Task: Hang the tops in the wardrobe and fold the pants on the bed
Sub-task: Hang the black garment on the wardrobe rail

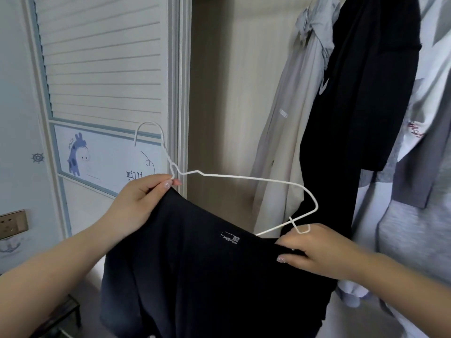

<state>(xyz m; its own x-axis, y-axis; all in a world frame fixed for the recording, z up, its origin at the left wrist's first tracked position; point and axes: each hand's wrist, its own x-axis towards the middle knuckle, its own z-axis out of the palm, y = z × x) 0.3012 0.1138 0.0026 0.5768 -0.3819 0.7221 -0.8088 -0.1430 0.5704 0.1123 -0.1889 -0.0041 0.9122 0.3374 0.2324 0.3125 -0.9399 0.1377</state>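
The left hand [136, 203] pinches the neck of a white hanger [244, 178] and the edge of a black top [207, 276]. The right hand [314, 250] grips the top's other edge by the hanger's right end. The top hangs near, in front of the open wardrobe [219, 93]. A small white label [230, 238] on it is too blurry to read. The door [105, 69] on the left shows a blue giraffe [77, 154] and the word "milli". A grey coat [280, 142] and a black shirt [361, 93] hang on the right.
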